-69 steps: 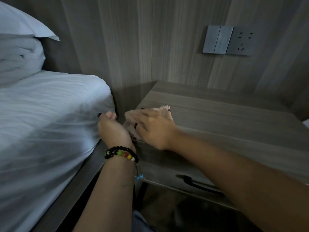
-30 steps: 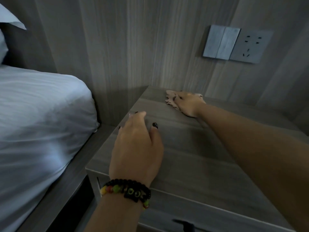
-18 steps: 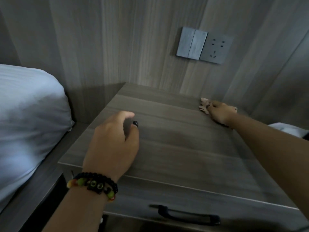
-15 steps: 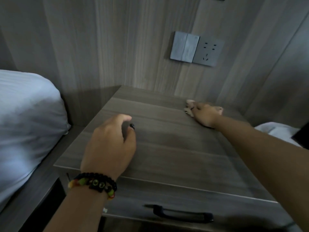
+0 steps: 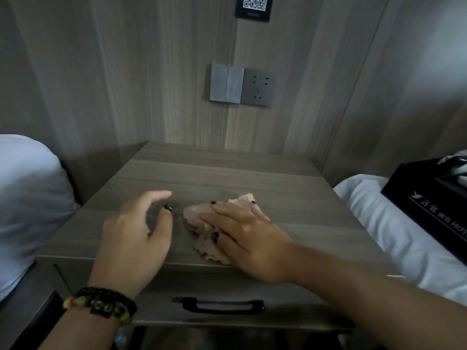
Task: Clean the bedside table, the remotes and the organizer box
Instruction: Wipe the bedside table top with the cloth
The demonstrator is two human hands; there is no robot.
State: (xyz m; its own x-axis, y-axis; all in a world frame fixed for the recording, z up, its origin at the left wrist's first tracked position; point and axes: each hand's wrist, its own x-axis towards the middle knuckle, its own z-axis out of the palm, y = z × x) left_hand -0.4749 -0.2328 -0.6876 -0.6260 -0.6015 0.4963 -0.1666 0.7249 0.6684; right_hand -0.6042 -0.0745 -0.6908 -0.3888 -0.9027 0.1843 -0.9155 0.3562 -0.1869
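The grey wood-grain bedside table [image 5: 252,173] fills the middle of the view, its top bare apart from a crumpled beige cloth [image 5: 202,223] near the front edge. My right hand [image 5: 242,236] lies flat on the cloth with straight fingers, pressing it to the tabletop. My left hand [image 5: 136,233], with a beaded bracelet on the wrist, rests on the table just left of the cloth, fingers relaxed and holding nothing. A black organizer box [image 5: 429,203] sits on the white bedding at the right edge. No remotes are clearly visible.
A white-sheeted bed [image 5: 27,203] stands to the left and another bed [image 5: 394,236] to the right. The table's drawer has a black handle [image 5: 222,305]. A switch and socket panel [image 5: 241,85] and a QR code sign [image 5: 254,7] are on the wood wall behind.
My right hand has dragged the cloth from the back right of the tabletop forward to the front middle. My left hand has stayed at the table's front left. The view has tilted up.
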